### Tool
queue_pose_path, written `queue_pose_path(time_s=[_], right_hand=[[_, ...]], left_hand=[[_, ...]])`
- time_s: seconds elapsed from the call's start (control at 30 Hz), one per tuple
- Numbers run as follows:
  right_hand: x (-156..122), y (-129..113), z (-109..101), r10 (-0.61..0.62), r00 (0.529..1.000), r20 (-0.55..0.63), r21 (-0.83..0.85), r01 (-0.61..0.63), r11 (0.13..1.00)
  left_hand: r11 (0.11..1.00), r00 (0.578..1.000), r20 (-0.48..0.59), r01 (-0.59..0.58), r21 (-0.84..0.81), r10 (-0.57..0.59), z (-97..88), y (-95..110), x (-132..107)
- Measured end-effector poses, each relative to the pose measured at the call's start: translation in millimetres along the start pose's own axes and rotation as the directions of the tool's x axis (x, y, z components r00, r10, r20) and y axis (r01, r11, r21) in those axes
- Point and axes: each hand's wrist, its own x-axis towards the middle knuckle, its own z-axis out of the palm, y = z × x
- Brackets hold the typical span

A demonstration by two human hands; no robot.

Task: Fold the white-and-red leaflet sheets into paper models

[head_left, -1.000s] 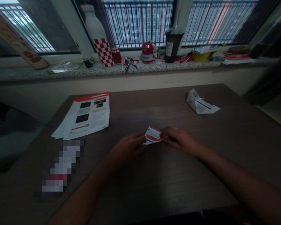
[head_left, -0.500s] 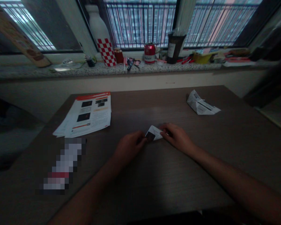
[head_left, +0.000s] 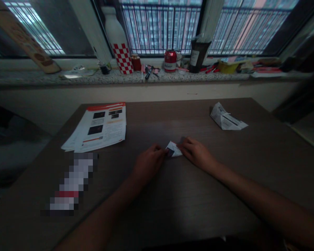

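Note:
A small folded piece of printed paper [head_left: 174, 150], white with a dark patch at its left, lies on the brown table [head_left: 157, 195] between my hands. My left hand [head_left: 150, 161] pinches its left corner, fingers pressed together. From the other side, my right hand [head_left: 196, 152] has its thumb and fingers closed on the right edge. My fingertips cover both ends of the paper. Farther off to the right stands a larger folded paper shape [head_left: 228, 120], touched by neither hand.
Printed sheets [head_left: 104, 127] lie stacked at the table's back left, with a blurred-out item [head_left: 74, 183] in front of them. Along the windowsill [head_left: 89, 79] stand a checkered bottle [head_left: 122, 57], a red can [head_left: 170, 61], a dark cup [head_left: 196, 55] and assorted clutter.
Both hands have shifted slightly on the folded paper, and its visible shape has become a little narrower. The whole view has moved slightly; the other objects rest as before.

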Motion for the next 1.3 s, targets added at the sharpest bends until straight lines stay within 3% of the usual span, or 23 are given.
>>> queue_pose_path(time_s=[0.23, 0.5, 0.63, 0.9, 1.07, 1.3], right_hand=[[16.3, -1.5, -5.9, 0.004, 1.0, 0.022, -0.054, -0.003, 0.999], [35.7, 12.4, 0.5, -0.081, 0.984, 0.156, 0.018, 0.079, 0.997], [39.4, 13.4, -0.4, -0.104, 0.982, 0.16, 0.04, 0.099, 0.994], [35.6, 2.2, -1.1, -0.003, 0.994, 0.109, 0.137, -0.012, 0.991], [28.6, -6.9, -2.0, 0.082, 0.989, 0.12, 0.287, -0.113, 0.951], [16.6, -13.9, -6.8, 0.158, 0.986, 0.056, 0.552, -0.162, 0.818]], left_hand=[[1.0, 0.998, -0.058, -0.01, 0.008, 0.011, 5.4, 0.4, 0.0], [1.0, 0.999, -0.037, -0.007, -0.018, 0.006, 6.4, 0.5, 0.7], [0.999, 0.999, -0.04, 0.013, -0.037, -0.014, 8.2, -0.9, 0.2], [0.997, 0.998, -0.034, 0.046, -0.061, -0.048, 3.7, 2.7, -0.2], [0.992, 0.997, -0.032, 0.069, -0.109, -0.073, 6.3, 0.0, 0.1], [0.92, 0.996, -0.087, -0.041, -0.389, 0.007, 0.3, -1.5, 0.7]])
